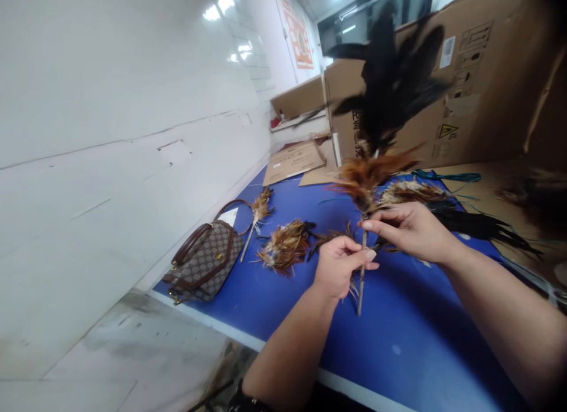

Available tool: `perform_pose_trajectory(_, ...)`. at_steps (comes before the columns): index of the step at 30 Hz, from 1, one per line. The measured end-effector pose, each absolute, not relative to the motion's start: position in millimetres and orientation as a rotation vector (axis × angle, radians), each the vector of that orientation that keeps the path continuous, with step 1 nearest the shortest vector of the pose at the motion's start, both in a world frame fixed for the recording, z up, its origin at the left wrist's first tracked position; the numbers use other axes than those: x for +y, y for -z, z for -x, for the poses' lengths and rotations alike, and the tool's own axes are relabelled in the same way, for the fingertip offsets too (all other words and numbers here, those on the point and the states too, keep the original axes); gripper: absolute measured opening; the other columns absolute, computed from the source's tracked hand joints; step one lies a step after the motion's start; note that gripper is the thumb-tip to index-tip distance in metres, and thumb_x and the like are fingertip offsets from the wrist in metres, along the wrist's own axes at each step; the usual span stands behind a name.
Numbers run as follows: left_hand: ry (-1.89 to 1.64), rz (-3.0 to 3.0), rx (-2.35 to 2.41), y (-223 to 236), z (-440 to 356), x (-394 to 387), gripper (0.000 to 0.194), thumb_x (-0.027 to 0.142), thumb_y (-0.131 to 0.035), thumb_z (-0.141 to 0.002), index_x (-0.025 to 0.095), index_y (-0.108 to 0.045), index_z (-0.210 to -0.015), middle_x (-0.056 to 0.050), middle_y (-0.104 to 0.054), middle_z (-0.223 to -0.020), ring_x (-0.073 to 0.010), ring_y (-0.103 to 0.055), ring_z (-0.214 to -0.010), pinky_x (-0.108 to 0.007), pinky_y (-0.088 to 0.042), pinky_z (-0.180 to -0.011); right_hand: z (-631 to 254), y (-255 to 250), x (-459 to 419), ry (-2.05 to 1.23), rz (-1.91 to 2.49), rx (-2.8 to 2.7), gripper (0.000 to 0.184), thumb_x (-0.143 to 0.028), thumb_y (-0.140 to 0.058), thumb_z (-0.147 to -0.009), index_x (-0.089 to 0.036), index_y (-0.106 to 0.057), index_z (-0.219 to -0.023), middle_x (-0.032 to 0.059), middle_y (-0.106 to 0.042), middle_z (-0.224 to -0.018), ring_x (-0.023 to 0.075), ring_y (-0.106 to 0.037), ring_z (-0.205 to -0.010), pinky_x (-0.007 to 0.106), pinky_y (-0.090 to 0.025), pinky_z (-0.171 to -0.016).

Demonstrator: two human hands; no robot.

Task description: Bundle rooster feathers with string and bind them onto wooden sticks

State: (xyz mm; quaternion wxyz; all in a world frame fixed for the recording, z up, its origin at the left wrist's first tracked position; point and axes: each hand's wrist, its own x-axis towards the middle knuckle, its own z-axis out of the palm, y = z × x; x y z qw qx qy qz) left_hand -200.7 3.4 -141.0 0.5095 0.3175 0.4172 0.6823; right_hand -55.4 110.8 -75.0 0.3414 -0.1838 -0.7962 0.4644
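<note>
Upright above the blue table is a feather duster [365, 178], with a thin stick, brown feathers low on it and long black ones at the top. My left hand [343, 264] is closed around the stick, thumb and fingers pinching it. Just below the brown feathers, my right hand [405, 229] pinches the top of the stick. A pile of brown feathers [287, 246] lies left of my left hand. Behind my right hand are pale brown feathers [411, 192] and a bunch of black feathers [478, 224].
A patterned handbag [208, 255] sits at the table's left edge, beside a small feathered stick [261, 208]. A large cardboard box [460, 104] stands at the back right. Flat cardboard [295, 162] lies at the far end of the blue table [398, 329]. A white wall [110, 134] borders the left.
</note>
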Motion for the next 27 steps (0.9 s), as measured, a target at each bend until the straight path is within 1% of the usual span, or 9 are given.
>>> perform_pose_trajectory(2, -1.708, -0.757, 1.000, 140.1, 199.0, 4.0, 0.052, 0.029, -0.101, -0.056, 0.015, -0.054, -0.073, 0.005, -0.062, -0.062, -0.0082, -0.060, -0.053, -0.039, -0.066, -0.074, 56.2, 76.6, 110.6, -1.203, 0.502, -2.073, 0.044, -0.060, -0.077, -0.085, -0.016, -0.079, -0.080, 0.0020, -0.066, -0.064, 0.0115, -0.051, -0.054, 0.024, -0.042, -0.050)
perform_pose_trajectory(5, -1.715, -0.786, 1.003, 138.3, 198.9, 3.2, 0.053, 0.031, -0.100, -0.059, 0.017, -0.052, -0.076, 0.008, -0.056, -0.060, -0.0074, -0.057, -0.053, -0.036, -0.066, -0.070, 56.5, 77.2, 109.3, -1.223, 0.526, -2.070, 0.047, -0.063, -0.076, -0.085, -0.017, -0.078, -0.078, 0.0020, -0.065, -0.062, 0.0115, -0.049, -0.053, 0.025, -0.040, -0.047)
perform_pose_trajectory(7, -1.593, -0.838, 0.940, 136.0, 200.6, 1.3, 0.049, 0.039, -0.098, -0.065, 0.016, -0.057, -0.081, 0.005, -0.058, -0.064, -0.0084, -0.057, -0.055, -0.038, -0.066, -0.069, 55.3, 76.9, 109.5, -1.221, 0.525, -2.065, 0.048, -0.064, -0.075, -0.086, -0.017, -0.077, -0.078, 0.0030, -0.066, -0.064, 0.0131, -0.052, -0.055, 0.025, -0.042, -0.049)
perform_pose_trajectory(10, -1.338, -0.913, 0.788, 132.8, 203.2, -2.3, 0.051, 0.054, -0.087, -0.078, 0.011, -0.068, -0.099, -0.002, -0.064, -0.075, -0.0118, -0.061, -0.061, -0.043, -0.066, -0.071, 52.1, 77.0, 111.7, -1.197, 0.510, -2.069, 0.048, -0.065, -0.072, -0.088, -0.017, -0.078, -0.084, 0.0042, -0.069, -0.069, 0.0150, -0.056, -0.059, 0.026, -0.045, -0.052)
perform_pose_trajectory(12, -1.287, -0.929, 0.763, 132.9, 203.6, -3.3, 0.053, 0.056, -0.084, -0.080, 0.009, -0.072, -0.104, -0.005, -0.067, -0.079, -0.0134, -0.064, -0.063, -0.044, -0.065, -0.074, 50.5, 77.3, 113.0, -1.189, 0.487, -2.093, 0.048, -0.064, -0.070, -0.091, -0.017, -0.078, -0.086, 0.0045, -0.069, -0.070, 0.0151, -0.057, -0.060, 0.027, -0.046, -0.053)
perform_pose_trajectory(18, -1.377, -0.857, 0.928, 142.3, 201.8, 1.5, 0.054, 0.053, -0.094, -0.067, 0.007, -0.072, -0.086, -0.008, -0.070, -0.074, -0.0223, -0.074, -0.066, -0.039, -0.062, -0.073, 53.1, 75.0, 109.2, -1.273, 0.419, -2.107, 0.047, -0.062, -0.071, -0.091, -0.017, -0.080, -0.090, 0.0072, -0.075, -0.081, 0.0175, -0.063, -0.070, 0.027, -0.051, -0.061)
perform_pose_trajectory(21, -1.423, -0.825, 0.953, 144.0, 200.7, 3.0, 0.053, 0.051, -0.095, -0.065, 0.008, -0.072, -0.083, -0.007, -0.071, -0.072, -0.0211, -0.073, -0.064, -0.040, -0.062, -0.072, 54.3, 72.6, 107.6, -1.293, 0.419, -2.089, 0.047, -0.063, -0.074, -0.088, -0.016, -0.080, -0.089, 0.0070, -0.075, -0.080, 0.0167, -0.063, -0.069, 0.026, -0.050, -0.061)
perform_pose_trajectory(24, -1.491, -0.833, 0.959, 142.7, 198.8, 2.9, 0.047, 0.047, -0.095, -0.067, 0.009, -0.070, -0.080, -0.006, -0.072, -0.070, -0.0187, -0.071, -0.063, -0.041, -0.062, -0.077, 54.0, 71.6, 107.6, -1.304, 0.408, -2.074, 0.046, -0.061, -0.075, -0.088, -0.016, -0.080, -0.090, 0.0068, -0.076, -0.081, 0.0161, -0.064, -0.069, 0.025, -0.050, -0.060)
perform_pose_trajectory(27, -1.600, -0.848, 0.946, 141.5, 197.1, 3.2, 0.043, 0.039, -0.096, -0.066, 0.014, -0.062, -0.074, 0.000, -0.068, -0.062, -0.0124, -0.065, -0.055, -0.040, -0.061, -0.081, 53.7, 72.1, 107.6, -1.298, 0.416, -2.082, 0.044, -0.060, -0.074, -0.089, -0.016, -0.081, -0.090, 0.0058, -0.074, -0.077, 0.0149, -0.062, -0.064, 0.024, -0.047, -0.055)
